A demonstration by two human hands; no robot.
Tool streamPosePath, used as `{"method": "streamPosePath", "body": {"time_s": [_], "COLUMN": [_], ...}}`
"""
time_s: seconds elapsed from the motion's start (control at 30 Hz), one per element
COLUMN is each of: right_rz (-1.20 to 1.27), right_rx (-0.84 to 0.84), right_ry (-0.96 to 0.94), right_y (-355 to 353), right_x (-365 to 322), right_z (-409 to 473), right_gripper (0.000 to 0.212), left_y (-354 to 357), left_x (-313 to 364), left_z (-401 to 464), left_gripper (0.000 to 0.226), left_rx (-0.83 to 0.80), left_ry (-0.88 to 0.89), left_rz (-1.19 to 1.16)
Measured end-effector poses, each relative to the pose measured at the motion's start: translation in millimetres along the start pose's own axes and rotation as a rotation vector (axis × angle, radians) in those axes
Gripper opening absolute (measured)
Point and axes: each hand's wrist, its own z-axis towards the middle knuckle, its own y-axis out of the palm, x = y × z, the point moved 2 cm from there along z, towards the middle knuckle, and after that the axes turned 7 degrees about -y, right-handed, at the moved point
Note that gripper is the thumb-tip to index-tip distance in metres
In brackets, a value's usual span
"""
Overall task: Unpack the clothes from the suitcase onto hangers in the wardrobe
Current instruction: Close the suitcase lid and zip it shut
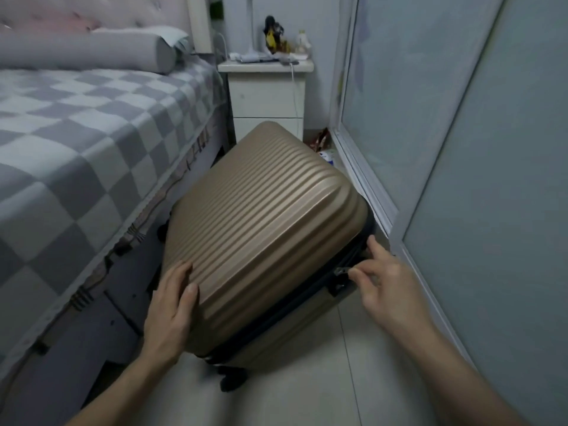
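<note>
Left hand (172, 305) flat, pressing — right hand (384, 281) pinching.

Suitcases: one, a gold ribbed suitcase (261, 229), lying between the two hands.
Hands: two; the left hand (172, 312) lies flat on the shell's near corner, the right hand (384, 281) pinches at the seam.
Zipper pulls: one metal zipper pull (340, 271), at the right hand's fingertips.
Wheels in view: two black wheels (233, 381) below the left hand, one more wheel (162, 232) beyond it.
Beds: one bed (76, 142), left of the left hand.
Pillows: one grey pillow (86, 53), far beyond the left hand.
Nightstands: one white nightstand (266, 96), beyond both hands.
Sliding doors: two frosted door panels (461, 118), right of the right hand.
</note>
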Motion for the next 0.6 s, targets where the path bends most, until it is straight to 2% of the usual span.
{"method": "streamPosePath", "body": {"time_s": [0.13,0.2,0.33,0.43,0.53,0.6], "right_rz": [-0.114,-0.193,-0.354,-0.380,-0.407,-0.405], "right_rx": [0.091,0.150,0.267,0.286,0.299,0.302], "right_ry": [-0.180,-0.308,-0.548,-0.655,-0.732,-0.803], "right_y": [-0.2,0.2,1.4,13.7,28.6,40.4], "right_x": [-22.3,-37.2,-73.9,-93.4,-103.3,-107.6], "right_z": [5.6,8.6,6.8,5.4,2.8,-2.1], "right_gripper": [0.008,0.016,0.033,0.029,0.027,0.027], "left_y": [0.5,2.5,7.7,7.0,6.9,-1.3], "left_x": [-10.4,-20.5,-34.4,-38.6,-33.1,-4.0], "left_z": [-4.1,-3.1,3.0,6.5,9.4,15.2], "left_gripper": [0.071,0.065,0.067,0.067,0.071,0.050], "left_rx": [0.007,0.004,-0.009,-0.144,-0.312,-0.250], "left_ry": [-0.108,-0.194,-0.363,-0.528,-0.592,-0.550], "left_rz": [-0.202,-0.303,-0.441,-0.490,-0.441,-0.504]}}
